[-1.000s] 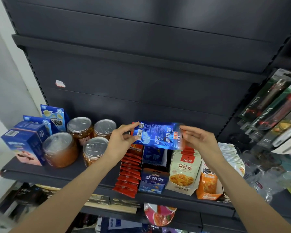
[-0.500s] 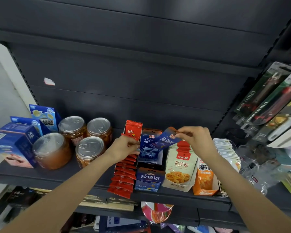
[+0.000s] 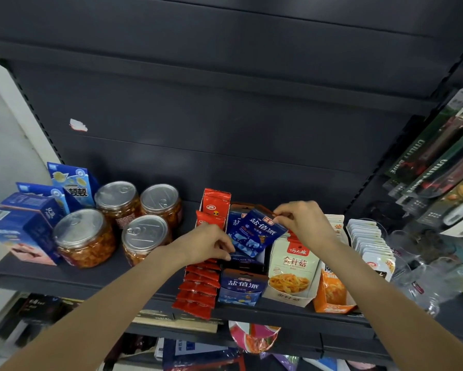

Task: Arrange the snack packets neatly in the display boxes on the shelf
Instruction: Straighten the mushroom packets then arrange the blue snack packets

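A blue snack packet (image 3: 257, 234) with white characters stands tilted inside the blue display box (image 3: 242, 287) on the shelf. My right hand (image 3: 302, 223) pinches its top right corner. My left hand (image 3: 206, 245) grips the packet's lower left edge, fingers curled down into the box. More blue packets stand behind it. A row of red packets (image 3: 198, 290) fills the box to the left. A white mushroom-snack packet (image 3: 292, 269) fronts the box to the right.
Several foil-lidded jars (image 3: 85, 236) and blue cartons (image 3: 24, 231) stand on the shelf's left. An orange box (image 3: 332, 293) and a row of white packets (image 3: 369, 239) sit on the right, with clear glassware (image 3: 423, 279) and hanging utility knives (image 3: 439, 162) beyond. A dark back panel rises behind.
Both hands brought the blue packet down from in front of the back panel, turned it upright and lowered it into the blue box; my left hand shifted to its lower edge.
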